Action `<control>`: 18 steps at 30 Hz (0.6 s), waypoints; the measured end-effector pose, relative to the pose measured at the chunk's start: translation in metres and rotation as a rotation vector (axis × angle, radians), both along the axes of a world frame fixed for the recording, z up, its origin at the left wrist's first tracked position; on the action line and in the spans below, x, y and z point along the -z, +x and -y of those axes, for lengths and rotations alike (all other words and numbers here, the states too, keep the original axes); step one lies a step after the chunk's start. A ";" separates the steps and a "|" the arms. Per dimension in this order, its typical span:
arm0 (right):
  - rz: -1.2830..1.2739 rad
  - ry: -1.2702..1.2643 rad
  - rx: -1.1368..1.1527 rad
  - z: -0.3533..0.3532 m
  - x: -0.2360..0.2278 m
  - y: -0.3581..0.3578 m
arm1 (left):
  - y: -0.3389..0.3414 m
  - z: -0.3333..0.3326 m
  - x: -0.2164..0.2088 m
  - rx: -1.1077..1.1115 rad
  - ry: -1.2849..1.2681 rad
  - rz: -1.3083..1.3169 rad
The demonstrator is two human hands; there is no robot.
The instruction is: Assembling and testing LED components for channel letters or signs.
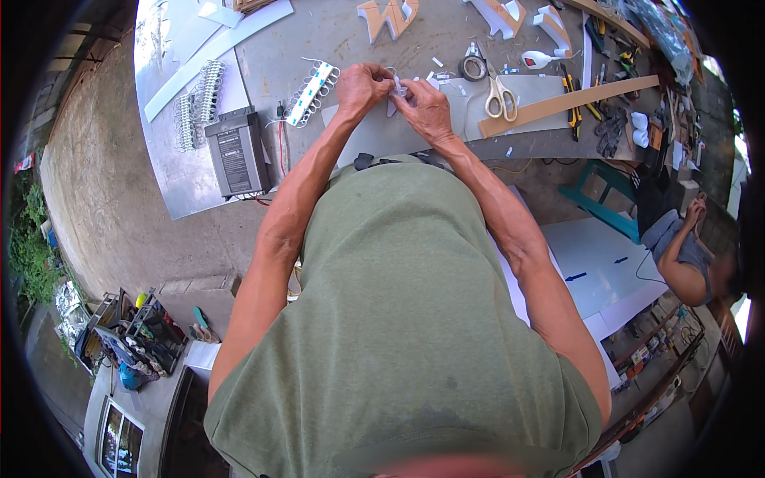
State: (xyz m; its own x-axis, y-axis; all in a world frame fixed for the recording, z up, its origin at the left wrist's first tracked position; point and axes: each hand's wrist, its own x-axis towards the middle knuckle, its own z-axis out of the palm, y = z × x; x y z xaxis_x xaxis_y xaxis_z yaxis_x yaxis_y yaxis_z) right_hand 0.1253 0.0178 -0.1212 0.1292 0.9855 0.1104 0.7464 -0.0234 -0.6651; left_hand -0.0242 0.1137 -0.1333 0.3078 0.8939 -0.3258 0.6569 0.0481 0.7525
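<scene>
My left hand (365, 89) and my right hand (426, 107) meet over the near part of the metal worktable (307, 40). Fingers of the right hand pinch a small, pale, partly see-through piece (399, 91), its kind too small to tell. Left fingertips are closed right beside it; what they hold is hidden. Left of my hands lies a white strip of LED modules (311, 94) with looped wires along its edges. Scissors with cream handles (501, 102) and a dark roll of tape (472, 67) lie to the right of my right hand.
A black power supply box (238, 155) and more wired LED modules (199, 103) stand at left. White-and-orange letter shapes (388, 17) lie far back. A long brown strip (570, 106), pliers (572, 107) and a glue bottle (539, 59) are at right. Another person (685, 255) sits at far right.
</scene>
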 end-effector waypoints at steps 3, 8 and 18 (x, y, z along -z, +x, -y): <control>-0.282 -0.087 0.087 0.015 -0.008 0.011 | 0.001 -0.001 -0.004 0.019 -0.003 -0.010; -0.110 -0.090 0.070 0.041 -0.014 0.019 | 0.002 -0.001 -0.006 0.014 -0.006 -0.033; 0.326 0.060 -0.046 0.019 -0.005 -0.002 | 0.002 0.001 -0.003 0.035 0.017 -0.016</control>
State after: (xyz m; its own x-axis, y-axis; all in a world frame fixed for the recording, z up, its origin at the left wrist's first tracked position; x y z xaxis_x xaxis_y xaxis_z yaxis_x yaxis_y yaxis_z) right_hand 0.1232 -0.0011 -0.1159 0.0328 0.9799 0.1967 0.9194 0.0476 -0.3904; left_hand -0.0218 0.1122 -0.1306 0.3339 0.8880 -0.3162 0.6701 0.0123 0.7422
